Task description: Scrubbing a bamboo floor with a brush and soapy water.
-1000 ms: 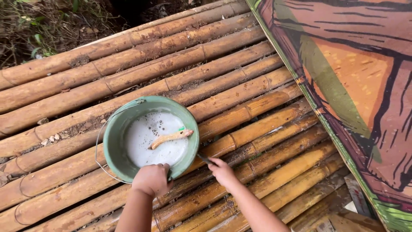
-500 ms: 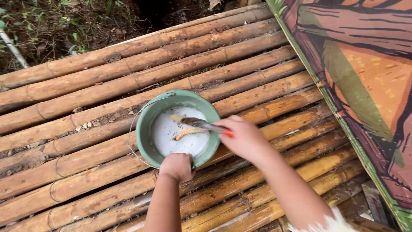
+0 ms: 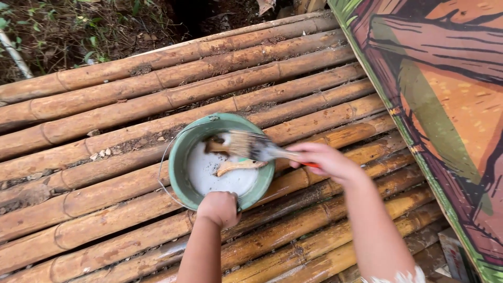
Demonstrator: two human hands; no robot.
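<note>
A round green plastic bucket [image 3: 181,162] holding white paint stood on a platform of brown bamboo poles [image 3: 105,110], nearer its front edge than its back and a little right of the middle. The left hand [image 3: 219,208] was closed over the near rim of the bucket, gripping it. The right hand [image 3: 326,161] was clamped around the handle of a flat paintbrush [image 3: 251,147], whose pale bristles hung over the bucket's far side, blurred. A small tan wooden stick [image 3: 238,165] lay in the paint just below the brush. A thin wire handle [image 3: 163,167] looped out from the bucket's left side onto the poles. Along the platform's right edge leaned a large painted panel in orange, brown and green [image 3: 445,94]. Beyond the back edge lay dark soil with green weeds [image 3: 78,31].
</note>
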